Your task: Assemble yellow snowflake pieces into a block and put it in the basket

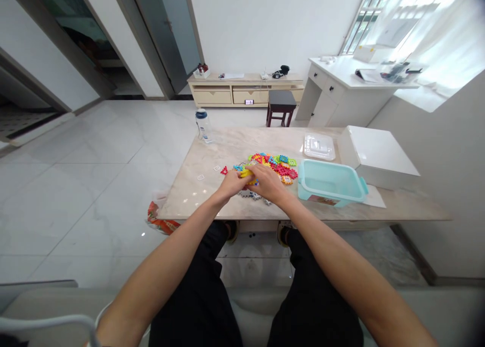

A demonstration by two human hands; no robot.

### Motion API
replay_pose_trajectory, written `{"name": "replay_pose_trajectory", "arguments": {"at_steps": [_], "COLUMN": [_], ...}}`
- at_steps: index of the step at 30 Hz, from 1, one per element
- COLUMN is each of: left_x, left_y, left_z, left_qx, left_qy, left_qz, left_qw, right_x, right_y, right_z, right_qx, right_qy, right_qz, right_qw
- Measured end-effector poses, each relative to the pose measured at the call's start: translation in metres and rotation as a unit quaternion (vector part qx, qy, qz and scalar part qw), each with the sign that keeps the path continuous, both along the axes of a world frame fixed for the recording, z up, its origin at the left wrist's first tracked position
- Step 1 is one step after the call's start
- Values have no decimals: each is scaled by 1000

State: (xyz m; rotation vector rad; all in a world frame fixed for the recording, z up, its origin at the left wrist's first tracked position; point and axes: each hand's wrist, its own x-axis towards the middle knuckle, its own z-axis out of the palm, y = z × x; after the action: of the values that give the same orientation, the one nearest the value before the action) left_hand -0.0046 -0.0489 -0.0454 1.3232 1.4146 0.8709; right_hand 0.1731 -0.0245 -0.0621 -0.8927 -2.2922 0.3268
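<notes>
My left hand (232, 183) and my right hand (264, 181) meet over the table, closed around yellow plastic building pieces (245, 173). The fingers hide how these pieces join. Just beyond my hands spreads a pile of colourful interlocking building pieces (278, 166), in red, orange, green, blue and yellow. Grey pieces (248, 193) lie on the near side, partly under my hands. To the left, a red triangular piece (224, 170) rests apart from the pile, along with white square frames (200, 177).
A turquoise plastic bin (329, 180) stands right of the pile, with a clear lid (319, 146) behind it. Farther right is a white box (379, 152). A water bottle (203, 126) stands at the table's far left corner. A dark stool (281, 104) is beyond the table.
</notes>
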Motion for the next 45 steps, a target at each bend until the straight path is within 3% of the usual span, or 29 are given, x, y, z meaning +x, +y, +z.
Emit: {"name": "replay_pose_trajectory", "arguments": {"at_steps": [11, 18, 26, 37, 42, 45], "left_x": [-9, -10, -17, -7, -9, -14], "left_y": [-1, 1, 0, 6, 6, 8], "left_z": [1, 0, 1, -6, -4, 1], "left_qx": [-8, -32, -45, 17, 15, -11], "left_qy": [8, 5, 6, 19, 17, -4], "left_qz": [-11, -29, -64, -12, 4, 5], "left_qw": [1000, 999, 997, 1000, 1000, 1000], "right_x": [-4, -9, -15, -12, -6, 2], "right_y": [-3, -4, -2, 2, 1, 1], "right_z": [5, -5, -10, -4, -1, 4], "right_qx": [-15, -50, -47, -83, -182, -318], "right_qy": [-25, -59, -87, -87, 4, 140], "right_qz": [8, -22, -32, -50, -22, -18], "right_qw": [1000, 997, 995, 992, 983, 938]}}
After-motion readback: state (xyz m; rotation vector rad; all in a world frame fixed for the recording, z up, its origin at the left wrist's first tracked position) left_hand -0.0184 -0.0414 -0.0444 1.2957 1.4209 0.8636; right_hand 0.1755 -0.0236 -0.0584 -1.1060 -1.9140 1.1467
